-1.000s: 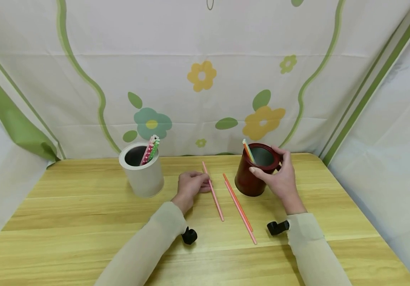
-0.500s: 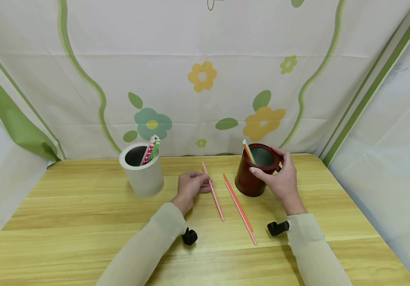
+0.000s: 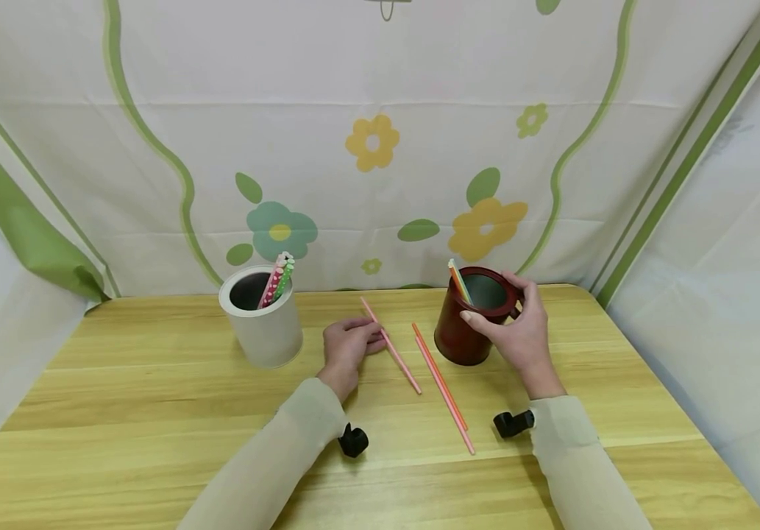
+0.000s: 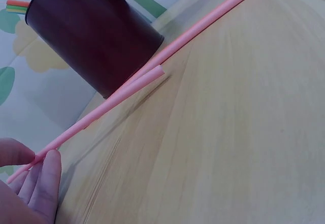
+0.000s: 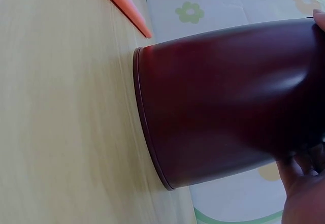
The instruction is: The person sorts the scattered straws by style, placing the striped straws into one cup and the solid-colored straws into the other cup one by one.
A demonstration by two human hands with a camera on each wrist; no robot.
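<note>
My left hand pinches a pink straw between thumb and fingers. In the left wrist view this straw slants above the table, its shadow beneath it. On the right, my right hand grips a dark red mug by the rim and handle side. The mug stands upright on the table, with several coloured straws leaning inside. Between the hands an orange straw and another pink straw lie side by side, touching or nearly so.
A white cup holding several dotted straws stands left of my left hand. The wooden table meets a flowered curtain at its back edge. A black wrist camera hangs beneath my left sleeve.
The held pink straw has swung: its far end shifted left, its near end right and up. My left hand has moved slightly left. The right hand and mug stay in place.
</note>
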